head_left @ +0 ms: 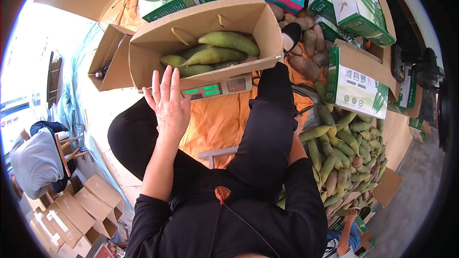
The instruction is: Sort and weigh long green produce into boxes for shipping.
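Note:
An open cardboard box [205,16] with yellow rope handles stands on a digital scale [224,88] in front of me. Several long green radishes [217,56] lie inside it. My left hand [169,107] is open over the box's near side, left of the scale's lit green display, with fingers stretched and nothing in them. Beside my right thigh, my right hand [298,136] is mostly hidden behind my leg. It is closest to a large pile of green radishes [346,148], and its fingers do not show.
Printed white-and-green cartons [356,83] stand at the right and along the back. Brownish-red tubers [306,64] lie beyond my knee. A seated person [38,162] is at the far left, above flattened boxes [71,215]. Another person's arm [346,234] reaches into the pile's lower end.

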Action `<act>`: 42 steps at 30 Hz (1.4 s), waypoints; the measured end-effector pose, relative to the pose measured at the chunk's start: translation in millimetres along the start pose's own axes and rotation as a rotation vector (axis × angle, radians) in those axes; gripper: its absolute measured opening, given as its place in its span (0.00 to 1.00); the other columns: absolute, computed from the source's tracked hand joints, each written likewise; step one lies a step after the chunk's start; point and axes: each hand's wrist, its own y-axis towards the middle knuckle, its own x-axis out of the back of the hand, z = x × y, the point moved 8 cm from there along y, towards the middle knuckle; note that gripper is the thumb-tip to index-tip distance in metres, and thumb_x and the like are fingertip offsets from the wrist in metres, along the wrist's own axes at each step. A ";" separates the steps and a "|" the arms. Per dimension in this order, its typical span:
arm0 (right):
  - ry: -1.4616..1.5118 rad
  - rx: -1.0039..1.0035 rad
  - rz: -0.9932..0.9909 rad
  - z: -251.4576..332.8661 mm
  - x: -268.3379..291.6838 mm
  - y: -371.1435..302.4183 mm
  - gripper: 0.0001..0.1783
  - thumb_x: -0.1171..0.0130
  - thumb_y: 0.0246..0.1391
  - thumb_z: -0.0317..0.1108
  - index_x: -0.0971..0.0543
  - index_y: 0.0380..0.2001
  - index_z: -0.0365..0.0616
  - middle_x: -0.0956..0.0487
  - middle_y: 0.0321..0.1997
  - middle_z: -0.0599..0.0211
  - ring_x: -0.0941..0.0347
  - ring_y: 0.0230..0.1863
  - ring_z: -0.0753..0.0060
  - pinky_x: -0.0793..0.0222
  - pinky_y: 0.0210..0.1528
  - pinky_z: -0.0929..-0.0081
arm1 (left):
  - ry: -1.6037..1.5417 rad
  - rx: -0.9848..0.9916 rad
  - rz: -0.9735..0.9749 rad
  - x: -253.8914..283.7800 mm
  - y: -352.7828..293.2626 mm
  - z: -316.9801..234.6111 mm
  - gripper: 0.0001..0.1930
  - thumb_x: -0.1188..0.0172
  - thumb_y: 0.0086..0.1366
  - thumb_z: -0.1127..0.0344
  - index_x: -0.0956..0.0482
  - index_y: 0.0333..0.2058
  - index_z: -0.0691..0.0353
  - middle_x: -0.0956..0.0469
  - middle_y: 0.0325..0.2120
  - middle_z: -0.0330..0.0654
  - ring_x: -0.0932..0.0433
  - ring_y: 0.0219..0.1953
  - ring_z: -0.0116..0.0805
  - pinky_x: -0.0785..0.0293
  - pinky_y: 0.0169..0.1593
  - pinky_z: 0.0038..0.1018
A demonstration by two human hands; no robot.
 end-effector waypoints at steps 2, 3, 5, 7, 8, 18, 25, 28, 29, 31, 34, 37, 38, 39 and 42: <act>-0.084 0.113 -0.030 27.2 20.8 -20.1 0.19 0.44 0.53 0.30 0.31 0.49 0.55 0.29 0.52 0.68 0.32 0.55 0.61 0.30 0.46 0.57 | 0.028 0.014 0.008 4.5 -1.6 5.2 0.39 0.36 0.52 0.70 0.41 0.63 0.57 0.42 0.64 0.41 0.51 0.68 0.47 0.66 0.68 0.52; -0.181 0.189 -0.072 36.2 39.3 -33.1 0.20 0.43 0.52 0.30 0.31 0.49 0.56 0.27 0.51 0.67 0.31 0.55 0.60 0.31 0.47 0.56 | 0.015 0.013 0.017 3.9 0.3 2.5 0.39 0.36 0.52 0.70 0.41 0.63 0.57 0.42 0.64 0.41 0.51 0.68 0.47 0.67 0.67 0.52; -0.046 0.131 -0.070 18.6 31.7 -30.6 0.23 0.40 0.49 0.29 0.31 0.50 0.56 0.27 0.50 0.67 0.31 0.55 0.59 0.32 0.48 0.56 | -0.004 0.006 0.010 2.9 1.8 -0.3 0.39 0.36 0.51 0.70 0.41 0.63 0.57 0.42 0.64 0.41 0.51 0.68 0.47 0.67 0.67 0.52; 0.090 0.081 -0.071 12.3 40.1 -27.9 0.27 0.37 0.46 0.29 0.32 0.51 0.56 0.26 0.50 0.66 0.31 0.54 0.58 0.33 0.50 0.55 | -0.016 0.003 0.015 2.2 2.2 -2.1 0.39 0.36 0.52 0.69 0.41 0.63 0.57 0.42 0.64 0.40 0.51 0.68 0.47 0.66 0.67 0.53; 0.151 0.015 -0.027 4.9 41.9 -25.9 0.29 0.34 0.42 0.30 0.31 0.50 0.55 0.25 0.48 0.65 0.31 0.55 0.57 0.33 0.49 0.56 | -0.022 0.003 0.007 4.0 1.9 -3.5 0.39 0.36 0.52 0.69 0.41 0.63 0.57 0.42 0.64 0.40 0.51 0.68 0.47 0.66 0.67 0.53; 0.899 0.389 -0.360 26.2 213.5 -30.8 0.31 0.31 0.34 0.29 0.29 0.46 0.37 0.24 0.44 0.54 0.27 0.45 0.56 0.34 0.50 0.67 | -0.101 0.007 0.008 11.0 -5.1 1.0 0.38 0.35 0.51 0.68 0.39 0.62 0.58 0.43 0.64 0.40 0.51 0.68 0.46 0.66 0.67 0.54; 0.590 0.784 -0.601 171.9 397.5 -142.7 0.30 0.31 0.34 0.30 0.27 0.46 0.42 0.24 0.43 0.56 0.30 0.48 0.51 0.36 0.54 0.61 | -0.134 0.001 -0.015 13.0 -8.8 2.7 0.37 0.36 0.51 0.69 0.38 0.61 0.58 0.42 0.63 0.41 0.50 0.68 0.46 0.66 0.67 0.54; 0.464 1.039 -0.642 240.7 412.8 -173.7 0.29 0.29 0.31 0.31 0.26 0.43 0.46 0.23 0.41 0.60 0.30 0.47 0.51 0.36 0.53 0.59 | -0.137 -0.013 -0.032 14.2 -10.1 2.7 0.36 0.36 0.51 0.70 0.37 0.61 0.59 0.40 0.62 0.41 0.49 0.67 0.46 0.64 0.67 0.54; 0.409 1.059 -0.609 260.0 415.3 -183.5 0.28 0.29 0.31 0.31 0.25 0.42 0.46 0.23 0.41 0.61 0.30 0.46 0.51 0.36 0.51 0.58 | -0.148 -0.020 -0.041 16.5 -9.2 0.0 0.36 0.36 0.51 0.70 0.37 0.60 0.59 0.40 0.61 0.41 0.49 0.67 0.46 0.63 0.67 0.54; 0.330 1.122 -0.542 299.5 405.7 -198.7 0.27 0.30 0.31 0.32 0.25 0.41 0.48 0.22 0.41 0.63 0.30 0.46 0.54 0.36 0.47 0.57 | -0.151 -0.021 -0.046 18.5 -9.9 0.1 0.35 0.36 0.51 0.70 0.36 0.60 0.59 0.39 0.61 0.42 0.48 0.67 0.46 0.62 0.66 0.54; 0.242 1.200 -0.541 348.0 374.6 -208.1 0.26 0.32 0.32 0.32 0.25 0.41 0.49 0.22 0.40 0.67 0.30 0.47 0.59 0.37 0.44 0.58 | -0.164 -0.028 -0.064 16.0 -9.9 0.6 0.35 0.36 0.51 0.69 0.36 0.59 0.59 0.38 0.60 0.42 0.47 0.66 0.47 0.61 0.66 0.54; 0.111 1.156 -0.450 386.3 339.8 -209.6 0.27 0.30 0.33 0.33 0.26 0.43 0.50 0.23 0.42 0.68 0.30 0.48 0.60 0.37 0.45 0.59 | -0.164 -0.019 -0.054 12.8 -10.4 1.7 0.34 0.36 0.51 0.69 0.35 0.59 0.59 0.38 0.60 0.42 0.47 0.66 0.47 0.60 0.66 0.54; 0.110 1.153 -0.448 393.8 330.7 -208.1 0.27 0.30 0.33 0.33 0.26 0.43 0.50 0.23 0.42 0.68 0.30 0.48 0.60 0.37 0.45 0.59 | -0.169 -0.021 -0.064 12.7 -9.7 1.2 0.34 0.36 0.51 0.69 0.35 0.59 0.59 0.38 0.60 0.42 0.47 0.66 0.46 0.60 0.66 0.54; 0.083 1.158 -0.425 401.8 316.6 -205.9 0.27 0.30 0.35 0.34 0.26 0.43 0.50 0.23 0.42 0.68 0.30 0.48 0.60 0.37 0.46 0.59 | -0.174 -0.018 -0.070 11.4 -10.2 2.1 0.34 0.36 0.51 0.69 0.35 0.59 0.59 0.38 0.60 0.41 0.46 0.66 0.46 0.60 0.66 0.54; 0.121 1.198 -0.363 402.1 296.1 -203.4 0.26 0.32 0.39 0.35 0.26 0.45 0.51 0.23 0.44 0.68 0.30 0.50 0.60 0.37 0.47 0.59 | -0.178 -0.020 -0.065 9.3 -10.6 3.7 0.33 0.37 0.52 0.69 0.34 0.59 0.59 0.37 0.59 0.41 0.46 0.66 0.46 0.59 0.66 0.54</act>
